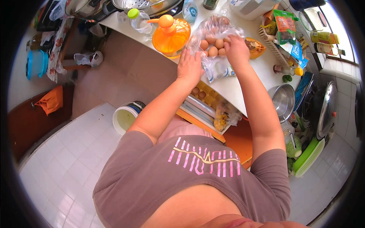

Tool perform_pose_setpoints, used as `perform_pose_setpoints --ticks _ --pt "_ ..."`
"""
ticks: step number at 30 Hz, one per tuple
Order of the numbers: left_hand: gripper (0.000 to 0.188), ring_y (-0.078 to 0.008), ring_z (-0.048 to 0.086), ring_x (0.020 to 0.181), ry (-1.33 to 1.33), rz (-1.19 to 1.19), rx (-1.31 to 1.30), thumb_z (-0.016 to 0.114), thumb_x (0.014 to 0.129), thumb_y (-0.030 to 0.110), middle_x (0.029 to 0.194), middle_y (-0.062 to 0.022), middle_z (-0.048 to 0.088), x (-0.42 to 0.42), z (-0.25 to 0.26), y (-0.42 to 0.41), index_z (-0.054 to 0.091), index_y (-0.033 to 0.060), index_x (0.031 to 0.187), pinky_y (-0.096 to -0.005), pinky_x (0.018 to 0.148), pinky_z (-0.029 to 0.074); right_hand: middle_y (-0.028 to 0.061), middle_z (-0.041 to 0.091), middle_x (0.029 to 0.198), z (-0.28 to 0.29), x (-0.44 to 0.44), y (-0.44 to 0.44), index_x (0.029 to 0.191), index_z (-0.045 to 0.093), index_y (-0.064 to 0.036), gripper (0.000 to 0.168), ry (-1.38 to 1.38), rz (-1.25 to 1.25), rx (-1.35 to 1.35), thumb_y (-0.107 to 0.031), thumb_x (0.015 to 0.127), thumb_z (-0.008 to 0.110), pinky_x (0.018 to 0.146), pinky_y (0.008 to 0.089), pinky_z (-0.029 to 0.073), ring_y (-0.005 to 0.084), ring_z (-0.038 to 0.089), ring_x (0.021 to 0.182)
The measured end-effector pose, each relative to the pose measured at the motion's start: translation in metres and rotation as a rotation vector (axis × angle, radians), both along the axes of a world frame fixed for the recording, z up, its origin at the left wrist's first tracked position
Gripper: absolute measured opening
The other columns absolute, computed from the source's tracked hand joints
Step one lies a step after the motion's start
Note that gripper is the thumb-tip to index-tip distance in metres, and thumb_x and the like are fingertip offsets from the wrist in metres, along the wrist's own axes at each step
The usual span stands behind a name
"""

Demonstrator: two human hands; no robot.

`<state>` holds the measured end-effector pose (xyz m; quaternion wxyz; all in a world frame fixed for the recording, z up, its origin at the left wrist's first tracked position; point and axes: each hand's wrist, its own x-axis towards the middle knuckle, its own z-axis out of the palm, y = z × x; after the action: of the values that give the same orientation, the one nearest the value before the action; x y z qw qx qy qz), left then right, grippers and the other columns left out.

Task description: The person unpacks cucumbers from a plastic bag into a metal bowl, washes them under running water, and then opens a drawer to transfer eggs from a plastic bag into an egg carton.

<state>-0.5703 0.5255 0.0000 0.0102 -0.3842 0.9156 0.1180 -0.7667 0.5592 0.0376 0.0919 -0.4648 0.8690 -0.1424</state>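
Brown eggs (213, 51) lie grouped in a clear plastic bag (199, 40), its mouth spread wide on the white counter (228, 88). My left hand (190, 65) rests flat with fingers extended against the bag's near left edge. At the bag's right side, my right hand (237, 51) reaches in with bent fingers over an egg; whether it grips the egg or the film is hidden. A printed plastic package (219, 71) sits at the bag's near edge. Just right of my right hand is a cut piece of pumpkin (255, 48) with its seeds showing.
An orange pump bottle (171, 37) and a green-capped clear bottle (141, 22) stand left of the eggs. Below the counter, an open drawer (196, 109) holds an egg tray (209, 92). A white basket (273, 48) and a metal strainer (282, 99) are right. A bucket (124, 118) stands on the floor.
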Motion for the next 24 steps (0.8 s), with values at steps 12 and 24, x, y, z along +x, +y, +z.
perform_pose_setpoints --ticks 12,24 --pt "0.057 -0.0365 0.04 0.134 0.561 0.04 -0.01 0.067 0.077 0.017 0.139 -0.0154 0.048 0.092 -0.037 0.034 0.053 0.0068 0.132 -0.0485 0.109 0.036 0.0168 0.054 0.128 -0.011 -0.015 -0.032 0.117 0.054 -0.009 0.036 0.122 -0.094 0.074 -0.03 0.088 0.059 0.082 0.0486 0.053 0.0376 0.064 0.103" --pt "0.068 -0.0307 0.044 0.131 -0.039 0.375 0.248 0.067 0.081 0.03 0.14 -0.0146 0.047 0.162 -0.145 0.096 0.044 0.0096 0.142 -0.0452 0.105 0.036 0.0134 0.057 0.126 -0.024 -0.028 -0.029 0.117 0.055 -0.012 0.029 0.272 0.279 0.443 -0.017 0.088 0.057 0.089 0.0488 0.05 0.0358 0.06 0.111"
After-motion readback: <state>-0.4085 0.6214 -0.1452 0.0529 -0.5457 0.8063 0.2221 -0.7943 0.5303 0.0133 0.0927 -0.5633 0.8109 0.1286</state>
